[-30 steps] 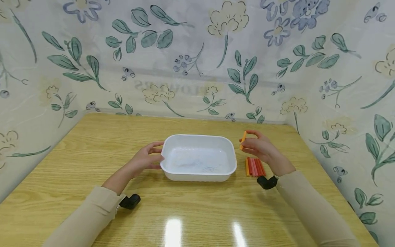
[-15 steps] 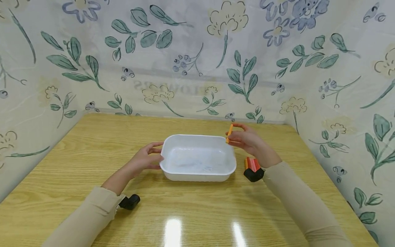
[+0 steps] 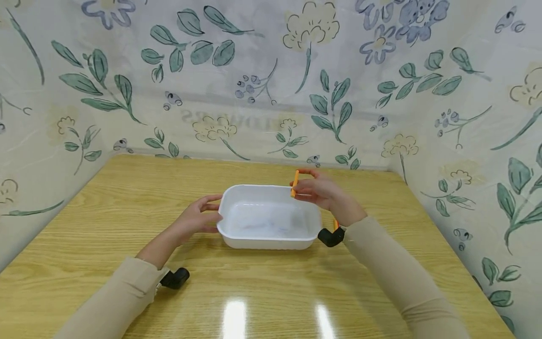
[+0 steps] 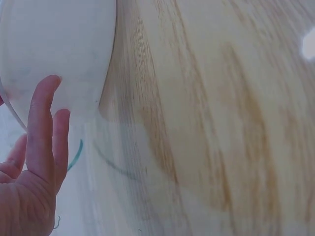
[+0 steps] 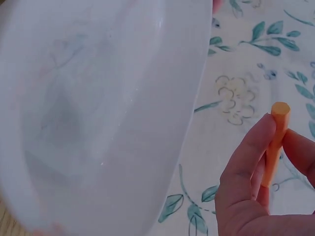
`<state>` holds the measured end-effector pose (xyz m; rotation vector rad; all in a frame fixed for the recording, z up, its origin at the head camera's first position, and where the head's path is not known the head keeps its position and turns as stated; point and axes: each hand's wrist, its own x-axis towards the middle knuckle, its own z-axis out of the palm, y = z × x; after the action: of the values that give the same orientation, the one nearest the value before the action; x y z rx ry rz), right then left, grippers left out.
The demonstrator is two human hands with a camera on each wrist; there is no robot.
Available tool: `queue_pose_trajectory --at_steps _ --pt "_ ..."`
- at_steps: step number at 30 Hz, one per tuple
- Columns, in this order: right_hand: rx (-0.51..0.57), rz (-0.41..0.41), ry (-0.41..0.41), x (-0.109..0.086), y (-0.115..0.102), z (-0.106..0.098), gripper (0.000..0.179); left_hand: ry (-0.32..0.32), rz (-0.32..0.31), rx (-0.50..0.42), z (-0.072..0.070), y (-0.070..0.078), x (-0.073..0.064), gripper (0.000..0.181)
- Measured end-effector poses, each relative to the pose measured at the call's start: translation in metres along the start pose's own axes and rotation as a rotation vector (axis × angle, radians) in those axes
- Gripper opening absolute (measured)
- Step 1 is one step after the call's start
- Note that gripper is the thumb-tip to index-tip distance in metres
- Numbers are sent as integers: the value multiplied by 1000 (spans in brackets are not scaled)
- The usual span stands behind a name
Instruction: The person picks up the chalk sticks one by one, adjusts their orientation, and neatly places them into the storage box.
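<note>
In the head view, a white rectangular plastic basin [image 3: 269, 242] with rounded corners stands mid-table. My left hand [image 3: 195, 216] touches its left end from outside, thumb at the rim. The left wrist view shows fairly straight fingers [image 4: 42, 128] against the basin's wall. My right hand [image 3: 323, 193] pinches an orange crayon [image 3: 295, 183] between thumb and fingers, near the basin's back rim, toward the right. Close up in the right wrist view, the crayon [image 5: 277, 142] is six-sided with a flat end and stands slightly tilted.
Beside the basin's right end, a sliver of orange and red crayons [image 3: 336, 224] shows; the right wrist and its black camera [image 3: 331, 237] hide the others. The wooden table [image 3: 271, 287] meets a floral cloth [image 3: 254, 84] at the back and sides.
My right hand has moved left with the orange crayon, from beside the basin to over its back right rim. My left hand has stayed at the basin's left end.
</note>
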<state>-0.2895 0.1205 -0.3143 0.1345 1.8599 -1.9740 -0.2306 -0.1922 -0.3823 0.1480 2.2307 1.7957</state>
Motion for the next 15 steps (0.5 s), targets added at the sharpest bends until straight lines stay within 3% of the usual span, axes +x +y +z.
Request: queue_pose_trajectory --at_steps 15 --pt "14 98 -73 16 -5 29 51 -6 5 -12 0 -2 1 67"
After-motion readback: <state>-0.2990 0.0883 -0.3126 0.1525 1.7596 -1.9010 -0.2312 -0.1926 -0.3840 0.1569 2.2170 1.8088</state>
